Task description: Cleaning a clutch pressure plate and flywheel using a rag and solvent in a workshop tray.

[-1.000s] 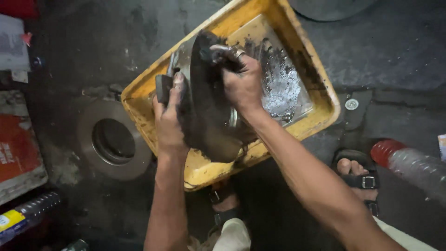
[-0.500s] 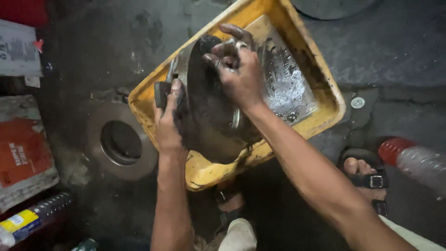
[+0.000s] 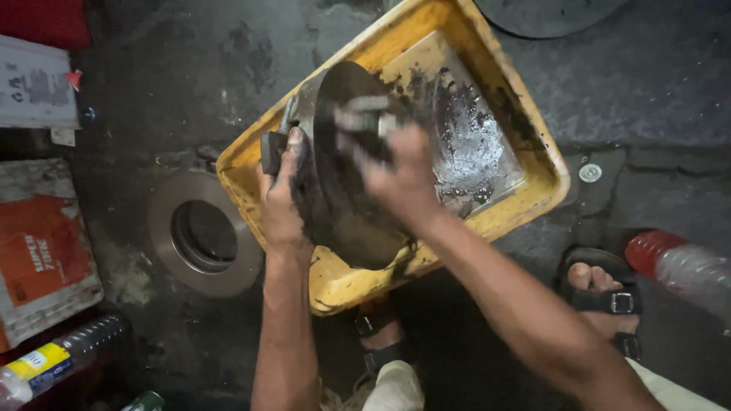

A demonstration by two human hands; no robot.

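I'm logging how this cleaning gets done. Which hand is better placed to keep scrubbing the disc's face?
Probably the right hand: it lies on the brake disc face over the yellow tray. The left hand grips the disc's edge, holding it upright.

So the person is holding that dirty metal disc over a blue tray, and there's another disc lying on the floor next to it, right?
Not quite: the tray is yellow, not blue, as the head view shows. The rest holds: the left hand and right hand hold the dirty metal disc over it, and another disc lies on the floor beside it.
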